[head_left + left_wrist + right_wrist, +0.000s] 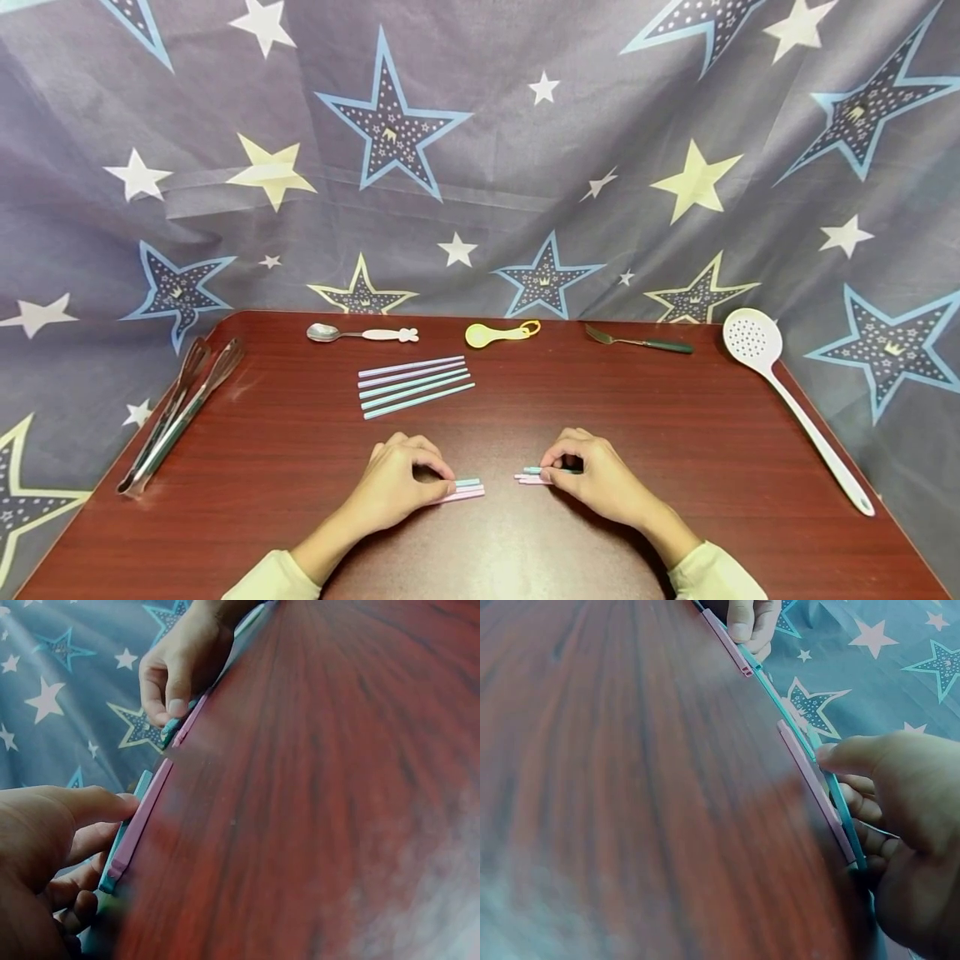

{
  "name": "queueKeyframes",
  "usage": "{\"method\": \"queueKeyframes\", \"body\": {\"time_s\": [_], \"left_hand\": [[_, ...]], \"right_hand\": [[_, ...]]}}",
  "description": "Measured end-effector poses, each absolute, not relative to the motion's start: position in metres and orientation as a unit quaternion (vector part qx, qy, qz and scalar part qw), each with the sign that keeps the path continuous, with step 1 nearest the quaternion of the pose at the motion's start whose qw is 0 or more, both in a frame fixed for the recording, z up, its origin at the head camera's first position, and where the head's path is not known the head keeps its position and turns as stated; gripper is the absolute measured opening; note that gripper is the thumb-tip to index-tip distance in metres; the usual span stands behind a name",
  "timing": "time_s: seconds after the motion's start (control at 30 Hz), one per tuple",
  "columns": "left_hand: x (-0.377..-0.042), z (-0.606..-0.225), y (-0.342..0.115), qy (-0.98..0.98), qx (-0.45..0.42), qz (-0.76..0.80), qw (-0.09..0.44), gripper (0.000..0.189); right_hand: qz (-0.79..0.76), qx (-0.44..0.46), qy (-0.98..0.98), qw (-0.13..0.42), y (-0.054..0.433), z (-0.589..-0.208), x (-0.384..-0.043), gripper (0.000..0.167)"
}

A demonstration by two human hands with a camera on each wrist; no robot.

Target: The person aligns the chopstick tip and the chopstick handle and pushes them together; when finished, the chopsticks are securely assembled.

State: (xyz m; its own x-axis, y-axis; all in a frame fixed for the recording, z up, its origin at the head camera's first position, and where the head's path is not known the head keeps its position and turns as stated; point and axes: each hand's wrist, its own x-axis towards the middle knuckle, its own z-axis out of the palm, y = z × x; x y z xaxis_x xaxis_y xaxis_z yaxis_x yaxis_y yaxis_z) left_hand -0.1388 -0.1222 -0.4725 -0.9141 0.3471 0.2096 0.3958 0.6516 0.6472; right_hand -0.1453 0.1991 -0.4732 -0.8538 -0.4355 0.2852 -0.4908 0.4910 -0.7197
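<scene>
Near the table's front, my left hand [401, 479] pinches slim sealing clips lying side by side. Its thumb presses a teal clip [142, 784] in the left wrist view, and a pink clip [139, 825] runs along its near side. Across a short gap, my right hand [600, 479] grips another small bundle between thumb and fingers. In the right wrist view the thumb lies on a teal clip [838, 799] with a pink clip [814, 776] beside it. Both bundles lie low along the tabletop, pointing at each other; fingers cover their outer ends.
Farther back lie several purple, blue and teal sticks [416, 383] in a slanted row. Along the rear edge are a spoon [386, 335], a yellow measuring spoon [477, 336] and a fork [667, 345]. Metal tongs [168, 442] lie left, a white skimmer [817, 442] right.
</scene>
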Motion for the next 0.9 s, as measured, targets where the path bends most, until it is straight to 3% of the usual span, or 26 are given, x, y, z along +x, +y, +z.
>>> {"method": "queueKeyframes", "body": {"time_s": [0.37, 0.7, 0.9], "left_hand": [[-0.148, -0.451, -0.126, -0.890, -0.171, -0.422, 0.014, 0.004], [-0.161, -0.420, -0.122, -0.872, -0.224, -0.425, 0.095, 0.005], [-0.168, -0.404, -0.115, -0.859, -0.228, -0.445, 0.111, 0.010]], "right_hand": [[0.448, 0.254, -0.854, 0.070, 0.204, -0.462, -0.148, 0.012], [0.449, 0.262, -0.843, 0.136, 0.205, -0.435, -0.159, 0.015], [0.467, 0.270, -0.828, 0.156, 0.197, -0.416, -0.164, 0.015]]}}
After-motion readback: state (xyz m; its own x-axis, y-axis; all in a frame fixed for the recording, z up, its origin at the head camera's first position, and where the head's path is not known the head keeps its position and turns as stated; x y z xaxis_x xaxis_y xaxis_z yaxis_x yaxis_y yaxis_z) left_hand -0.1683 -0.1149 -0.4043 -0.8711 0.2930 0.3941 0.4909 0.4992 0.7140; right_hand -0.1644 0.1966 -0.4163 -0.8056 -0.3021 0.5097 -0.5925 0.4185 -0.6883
